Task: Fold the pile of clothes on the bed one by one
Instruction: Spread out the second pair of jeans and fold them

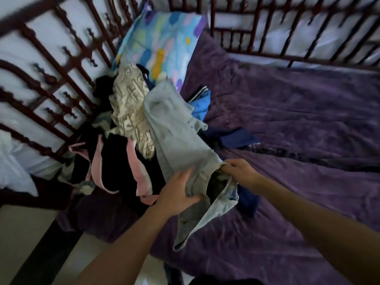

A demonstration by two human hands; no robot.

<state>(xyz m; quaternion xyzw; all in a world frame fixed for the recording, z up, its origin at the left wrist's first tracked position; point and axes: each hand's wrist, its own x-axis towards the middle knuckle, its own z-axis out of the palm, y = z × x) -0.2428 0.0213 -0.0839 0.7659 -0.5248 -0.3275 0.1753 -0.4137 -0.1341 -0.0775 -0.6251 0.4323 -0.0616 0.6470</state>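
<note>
Both hands, left and right, grip the jeans by the waistband; denim looks heavy, floppy, best held there.

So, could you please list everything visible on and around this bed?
jeans: one, pale grey-blue, held above the pile
cream printed garment: one, cream, atop the pile
black and pink garment: one, black with pink, pile's near-left side
bright blue garment: one, blue, behind the jeans
navy garment: one, dark blue, right of the jeans
pillow: one, light blue with coloured spots, far corner
sheet: one, purple, spread under everything
bed frame: one, dark reddish-brown, left and far sides
left hand: one, holds the jeans' waistband
right hand: one, holds the waistband's other side
</note>
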